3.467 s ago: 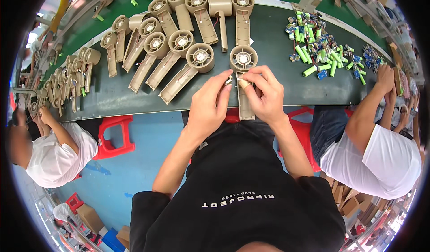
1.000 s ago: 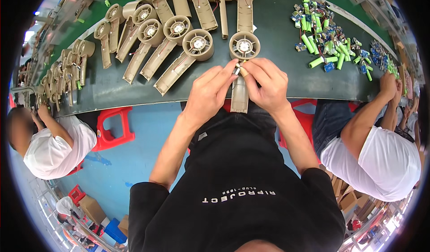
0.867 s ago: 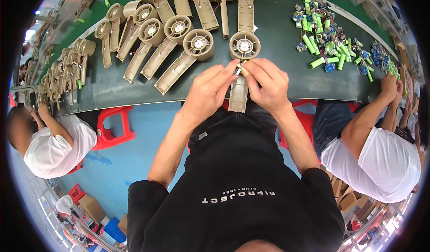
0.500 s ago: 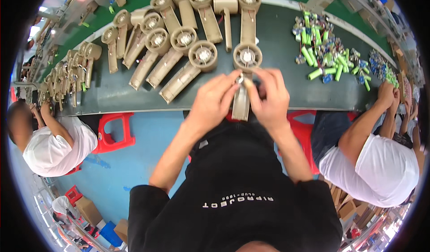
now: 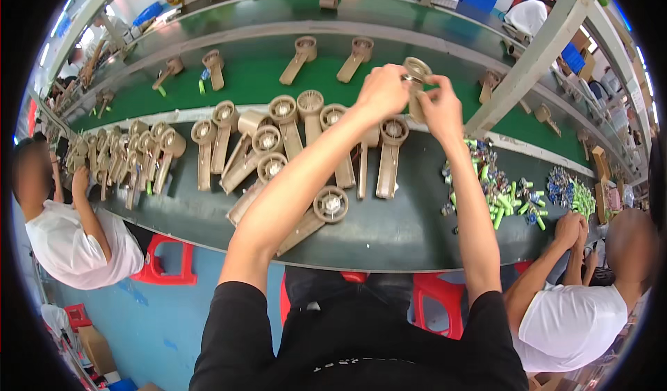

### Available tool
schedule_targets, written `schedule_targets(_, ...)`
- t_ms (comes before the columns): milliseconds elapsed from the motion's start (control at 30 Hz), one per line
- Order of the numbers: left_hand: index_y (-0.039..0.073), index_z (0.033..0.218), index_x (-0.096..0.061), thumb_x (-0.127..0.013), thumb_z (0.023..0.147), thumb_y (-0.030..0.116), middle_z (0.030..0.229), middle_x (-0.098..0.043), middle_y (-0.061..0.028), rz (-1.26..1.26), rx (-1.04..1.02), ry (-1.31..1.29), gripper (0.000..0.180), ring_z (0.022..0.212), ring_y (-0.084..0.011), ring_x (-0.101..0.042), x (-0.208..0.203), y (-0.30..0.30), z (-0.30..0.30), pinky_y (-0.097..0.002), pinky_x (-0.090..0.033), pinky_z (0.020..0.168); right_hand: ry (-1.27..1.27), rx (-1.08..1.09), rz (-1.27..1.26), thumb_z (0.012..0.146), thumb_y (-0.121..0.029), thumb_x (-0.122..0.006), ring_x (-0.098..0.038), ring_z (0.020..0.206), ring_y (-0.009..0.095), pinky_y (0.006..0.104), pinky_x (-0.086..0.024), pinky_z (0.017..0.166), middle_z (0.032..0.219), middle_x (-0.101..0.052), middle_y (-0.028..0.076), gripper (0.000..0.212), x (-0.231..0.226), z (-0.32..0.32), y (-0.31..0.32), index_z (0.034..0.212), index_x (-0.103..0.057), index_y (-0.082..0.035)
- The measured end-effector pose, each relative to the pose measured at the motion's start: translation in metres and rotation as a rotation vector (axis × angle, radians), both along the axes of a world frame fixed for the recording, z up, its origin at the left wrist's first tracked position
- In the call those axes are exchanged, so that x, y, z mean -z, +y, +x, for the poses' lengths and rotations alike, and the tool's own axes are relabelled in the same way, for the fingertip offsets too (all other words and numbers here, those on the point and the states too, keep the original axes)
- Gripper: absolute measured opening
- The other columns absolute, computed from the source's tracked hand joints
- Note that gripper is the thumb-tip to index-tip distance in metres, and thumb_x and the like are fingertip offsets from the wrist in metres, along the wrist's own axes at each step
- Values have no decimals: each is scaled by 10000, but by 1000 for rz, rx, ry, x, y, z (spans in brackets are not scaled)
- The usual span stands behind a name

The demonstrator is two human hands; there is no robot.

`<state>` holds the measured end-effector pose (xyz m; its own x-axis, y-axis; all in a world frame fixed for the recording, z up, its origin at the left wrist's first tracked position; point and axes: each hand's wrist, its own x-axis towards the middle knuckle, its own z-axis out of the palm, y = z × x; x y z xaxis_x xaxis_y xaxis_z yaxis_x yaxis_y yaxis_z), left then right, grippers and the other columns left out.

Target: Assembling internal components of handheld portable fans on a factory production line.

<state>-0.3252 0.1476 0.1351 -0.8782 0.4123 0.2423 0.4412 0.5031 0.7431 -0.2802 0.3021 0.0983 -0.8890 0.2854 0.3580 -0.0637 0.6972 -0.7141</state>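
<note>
Beyond the bench's far edge, over the green conveyor, my two hands have a beige handheld fan housing (image 5: 416, 107) raised between them. My left hand (image 5: 384, 94) is closed, its fingertips at the neck just below the round head; a small dark bit shows there, too small to name. On the other side my right hand (image 5: 442, 110) pinches the housing's edge with thumb and fingers. Below my forearms lie several more beige fan housings, some partly covered by my left arm. One fan housing (image 5: 394, 156) lies with its handle toward me.
Green cells with wired circuit boards (image 5: 501, 195) lie heaped right of my right forearm. A green conveyor (image 5: 257, 78) runs behind the dark bench (image 5: 368, 242), carrying spaced fan housings. A metal post (image 5: 528, 57) rises right of my hands. One co-worker sits on each side.
Both hands have moved from the bench's near edge forward and up past its far edge, taking the fan housing along. The view has tilted up, showing the conveyor.
</note>
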Motion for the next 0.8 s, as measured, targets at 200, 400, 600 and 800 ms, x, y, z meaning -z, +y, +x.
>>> schedule_targets(200,88,1200,-692,-674,828,300,1084,-718,-154,-277,-270,231,428,1104,-297,-648,48,-37,-130,-446,-509,936,16,18,18,848,-143,-627,-678,856,393,492,-518,784,837,-701,176,349,73,-122,22,1173,-537,-56)
schedule_targets(400,12,1189,-656,-559,915,302,1302,-595,-250,-651,-680,-190,411,1237,-380,-568,98,-163,-186,-465,-481,1008,-97,67,107,907,-344,-627,-692,879,354,451,-523,813,897,-718,153,434,73,-108,17,1227,-570,-55)
schedule_targets(600,-9,1075,-684,-556,913,322,1099,-679,-271,-619,-570,93,390,1066,-446,-642,73,-182,-170,-504,-519,922,-249,183,90,877,-259,-655,-714,656,225,352,-557,740,896,-738,123,319,14,-24,74,1101,-676,-33)
schedule_targets(800,-36,896,-591,-429,986,228,909,-635,-303,-345,-351,164,322,927,-481,-603,-37,-137,28,-545,-453,781,-377,280,346,839,-214,-663,-703,865,323,394,-530,812,895,-734,163,247,-10,69,119,973,-732,-19)
